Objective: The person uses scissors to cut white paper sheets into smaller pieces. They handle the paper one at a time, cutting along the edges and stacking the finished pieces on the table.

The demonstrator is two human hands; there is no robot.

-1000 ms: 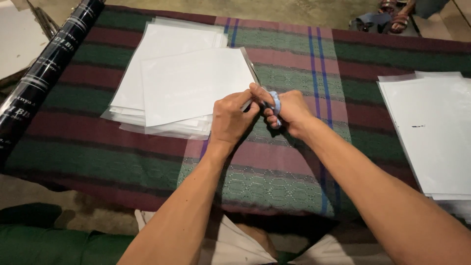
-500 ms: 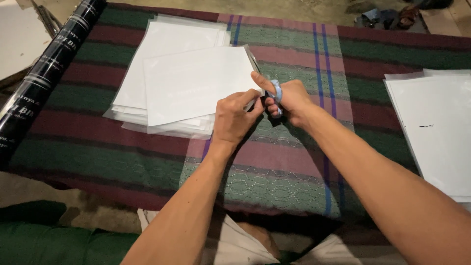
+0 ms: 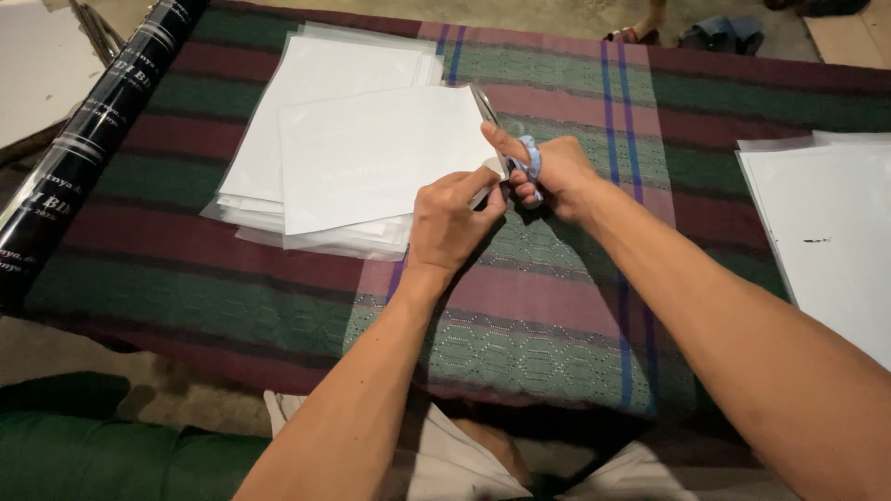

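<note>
A dark printed roll (image 3: 79, 148) lies along the left edge of the striped cloth (image 3: 557, 315). Beside it, a stack of white sheets (image 3: 306, 121) rests near the cloth's far left corner, the top sheet (image 3: 380, 153) thin, limp and likely slippery. The left hand (image 3: 450, 223) pinches that sheet's near right corner, the natural place to steady it. The right hand (image 3: 557, 176) is closed through the blue handles of scissors (image 3: 506, 139), blades at the sheet's right edge. More sheets (image 3: 826, 232) lie at the right edge.
</note>
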